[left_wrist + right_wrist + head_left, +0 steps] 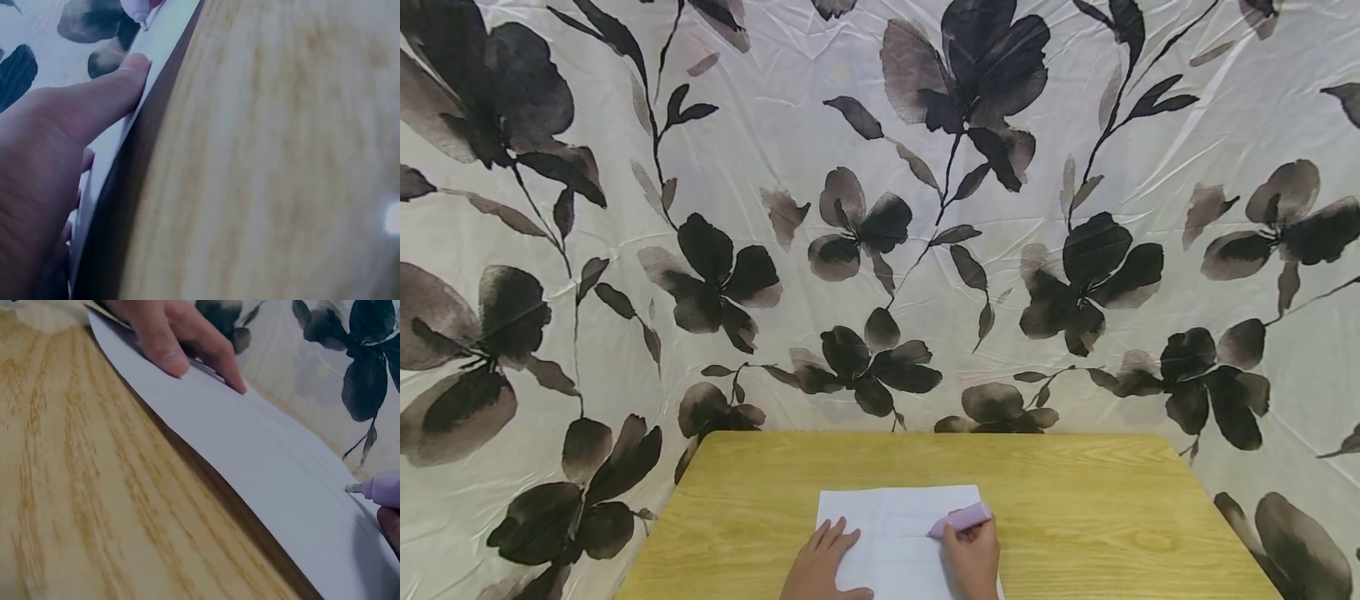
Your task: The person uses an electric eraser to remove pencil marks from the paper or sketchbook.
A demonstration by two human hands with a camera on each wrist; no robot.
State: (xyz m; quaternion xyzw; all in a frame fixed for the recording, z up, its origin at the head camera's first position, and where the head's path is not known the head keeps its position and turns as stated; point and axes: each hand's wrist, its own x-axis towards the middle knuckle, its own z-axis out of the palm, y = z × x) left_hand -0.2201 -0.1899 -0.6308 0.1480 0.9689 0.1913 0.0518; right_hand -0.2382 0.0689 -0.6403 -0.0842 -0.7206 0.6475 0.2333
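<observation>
A white sheet of paper (898,508) lies on the table, with faint lines across it. My left hand (822,565) rests on the sheet's left side, fingers spread and fairly straight. The left thumb (119,87) lies along the near edge in the left wrist view. My right hand (976,557) pinches a light purple correction pen (970,517) over the right part of the sheet. The pen's narrow metal tip (354,488) points left and down, right at the paper's surface. Most of the right hand is out of frame in the right wrist view.
The yellow wood-grain table (1090,517) extends past the paper on both sides and behind it. A white cloth (805,108) with dark flowers hangs behind the table and along its sides. The paper's near edge lifts slightly off the wood.
</observation>
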